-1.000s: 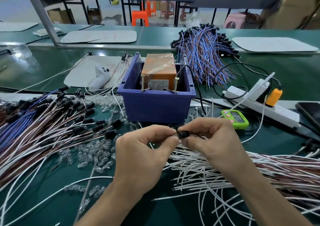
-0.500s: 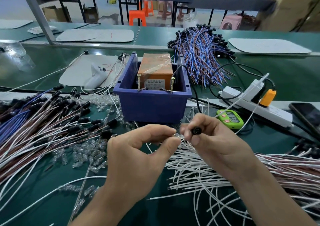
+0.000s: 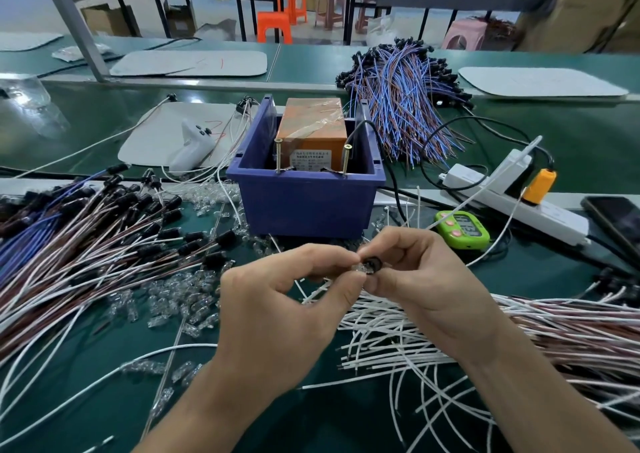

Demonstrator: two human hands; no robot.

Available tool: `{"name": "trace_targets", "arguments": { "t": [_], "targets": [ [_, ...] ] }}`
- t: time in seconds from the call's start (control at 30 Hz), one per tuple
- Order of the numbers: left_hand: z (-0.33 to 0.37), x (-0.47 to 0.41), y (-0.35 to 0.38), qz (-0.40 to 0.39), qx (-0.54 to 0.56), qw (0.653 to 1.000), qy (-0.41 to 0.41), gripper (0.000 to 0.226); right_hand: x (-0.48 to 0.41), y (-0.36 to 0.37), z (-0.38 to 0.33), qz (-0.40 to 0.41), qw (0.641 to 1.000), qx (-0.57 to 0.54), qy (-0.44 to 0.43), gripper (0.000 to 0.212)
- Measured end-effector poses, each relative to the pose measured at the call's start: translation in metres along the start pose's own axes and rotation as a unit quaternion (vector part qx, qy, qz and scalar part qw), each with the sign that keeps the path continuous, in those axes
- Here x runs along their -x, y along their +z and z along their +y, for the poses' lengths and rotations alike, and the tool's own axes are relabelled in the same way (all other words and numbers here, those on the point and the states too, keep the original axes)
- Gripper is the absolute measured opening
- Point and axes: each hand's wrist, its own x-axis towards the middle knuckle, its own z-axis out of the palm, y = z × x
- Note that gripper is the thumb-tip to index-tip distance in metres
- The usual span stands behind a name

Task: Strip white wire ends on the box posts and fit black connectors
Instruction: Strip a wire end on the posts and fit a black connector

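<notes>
- The small round black connector (image 3: 373,264) is held above the green desk (image 3: 540,272), just in front of the blue plastic box (image 3: 304,206), with its open end towards the camera
- The right hand (image 3: 426,286) pinches the connector between thumb and forefinger; the other fingers (image 3: 412,244) curl loosely behind it
- The left hand (image 3: 287,300) pinches a small clear plastic piece (image 3: 360,267) at the tips of thumb and forefinger, touching the connector's left side; whether a wire is attached to it cannot be told
- Step in hand, as judged: seating the clear piece into the connector bore. Align both axes first, then push straight in without twisting, bracing the connector with the right thumb
- Both forearms enter from the lower edge and converge, so the hands meet at centre with knuckles upward
- Loose white wires (image 3: 398,343) lie on the desk beneath and right of the hands
- Two upright screw posts (image 3: 278,156) stand at the box's near wall, well apart from both hands
- A pile of finished leads (image 3: 104,234) with black ends lies at the left
</notes>
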Motion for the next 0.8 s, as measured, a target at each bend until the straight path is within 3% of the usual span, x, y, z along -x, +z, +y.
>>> {"name": "trace_targets", "arguments": {
  "t": [0.2, 0.33, 0.5, 0.63, 0.8],
  "targets": [
    [-0.007, 0.001, 0.001, 0.015, -0.058, 0.998, 0.012, 0.020, 0.000, 0.001, 0.000, 0.055, 0.989, 0.125, -0.054, 0.019],
    [-0.008, 0.001, 0.002, 0.021, -0.039, 0.999, -0.008, 0.028, 0.001, 0.001, -0.003, 0.075, 0.976, 0.190, -0.076, 0.020],
    [-0.012, 0.003, 0.004, 0.017, -0.031, 0.999, -0.021, 0.029, 0.001, 0.002, -0.004, 0.084, 0.963, 0.244, -0.077, 0.021],
    [-0.018, 0.002, 0.006, -0.014, 0.019, 0.996, -0.085, 0.031, 0.001, -0.001, -0.006, 0.093, 0.949, 0.293, -0.068, 0.026],
    [-0.018, 0.001, 0.008, -0.010, 0.030, 0.994, -0.104, 0.032, 0.001, -0.001, -0.004, 0.083, 0.955, 0.282, -0.042, 0.028]
  ]
}}
